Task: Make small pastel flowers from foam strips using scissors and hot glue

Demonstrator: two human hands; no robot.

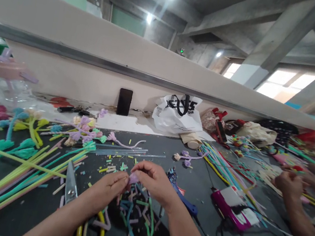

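My left hand (109,186) and my right hand (155,181) meet over the dark table, fingertips pinched together. Between them sits a small lilac pipe-cleaner piece (134,177), mostly covered by the fingers. Below the hands lies a scatter of short cut pipe-cleaner bits (142,211) in green, blue, lilac and cream. Scissors (71,186) lie partly under my left forearm, blades pointing away. To the right of my right hand rests a blue glue gun (184,200) with its cord trailing toward the front.
Long pipe cleaners (15,187) and finished fuzzy flowers (82,132) spread over the left side. A purple power strip (232,211) lies right. Along the back stand a phone (124,102), a white bag (177,115) and a lidded cup (10,78). Another person's hand (290,183) works far right.
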